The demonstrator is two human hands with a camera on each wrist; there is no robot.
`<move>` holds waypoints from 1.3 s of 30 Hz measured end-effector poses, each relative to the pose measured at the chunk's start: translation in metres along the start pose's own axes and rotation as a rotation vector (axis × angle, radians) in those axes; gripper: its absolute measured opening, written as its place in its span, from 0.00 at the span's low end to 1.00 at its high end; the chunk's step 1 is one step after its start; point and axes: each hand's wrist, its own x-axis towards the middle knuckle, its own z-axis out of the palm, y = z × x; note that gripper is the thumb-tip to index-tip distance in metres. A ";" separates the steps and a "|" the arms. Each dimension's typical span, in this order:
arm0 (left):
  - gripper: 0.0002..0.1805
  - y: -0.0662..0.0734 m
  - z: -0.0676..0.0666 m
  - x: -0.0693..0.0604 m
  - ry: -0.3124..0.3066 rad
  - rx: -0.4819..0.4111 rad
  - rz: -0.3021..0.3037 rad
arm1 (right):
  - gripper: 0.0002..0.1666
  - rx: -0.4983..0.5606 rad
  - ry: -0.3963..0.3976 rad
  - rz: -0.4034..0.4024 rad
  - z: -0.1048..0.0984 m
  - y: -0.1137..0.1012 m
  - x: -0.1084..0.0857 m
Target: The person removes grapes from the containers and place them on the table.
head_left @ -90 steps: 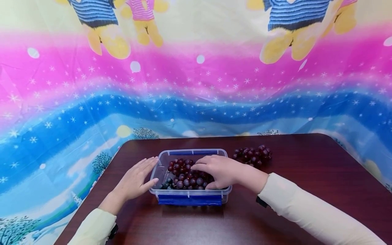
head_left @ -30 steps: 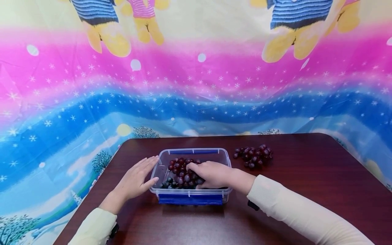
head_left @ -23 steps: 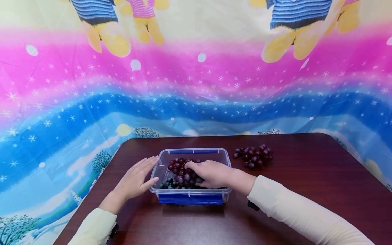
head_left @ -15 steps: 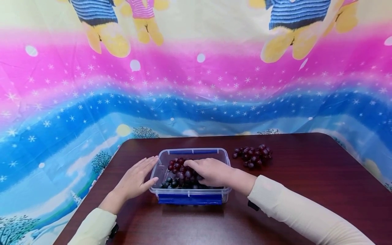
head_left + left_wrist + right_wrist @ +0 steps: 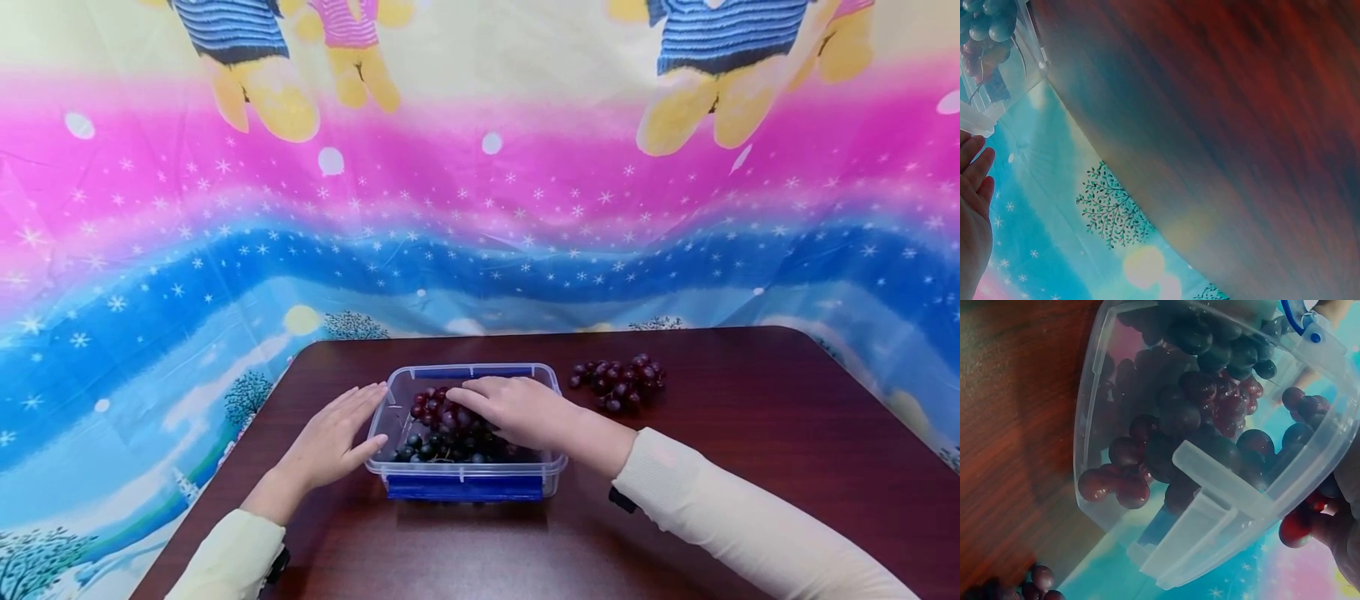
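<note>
A clear plastic food container (image 5: 378,425) with blue latches sits lidless on the table, with red and dark grapes inside. My left hand (image 5: 330,437) rests with straight fingers against its left rim; in the left wrist view fingertips (image 5: 979,162) show beside the container's corner. My right hand (image 5: 517,408) is over the container's right half, gripping a bunch of red grapes (image 5: 456,419); its palm hides part of the bunch. A red grape (image 5: 1296,529) shows by the fingers in the right wrist view. Dark grapes (image 5: 423,450) lie along the front inside.
Another bunch of red grapes (image 5: 622,383) lies on the dark brown table (image 5: 750,467), behind and right of the container. A patterned cloth backdrop (image 5: 480,208) hangs close behind the table.
My right hand has reached down into the container, gripped the red grapes, and risen slightly back and left with them, uncovering dark grapes at the front. The left hand stays put.
</note>
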 end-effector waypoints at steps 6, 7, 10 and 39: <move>0.37 0.000 0.000 0.000 0.010 0.002 0.012 | 0.30 -0.104 0.014 -0.026 -0.001 0.000 0.002; 0.37 0.000 0.000 0.000 0.013 0.000 0.017 | 0.29 -0.116 0.009 -0.029 -0.002 -0.001 0.003; 0.37 -0.001 0.001 0.001 0.026 -0.002 0.035 | 0.31 -0.155 0.008 -0.050 -0.007 -0.002 0.005; 0.36 -0.002 0.002 0.001 0.038 -0.009 0.050 | 0.27 -0.396 0.287 -0.266 -0.031 0.013 0.002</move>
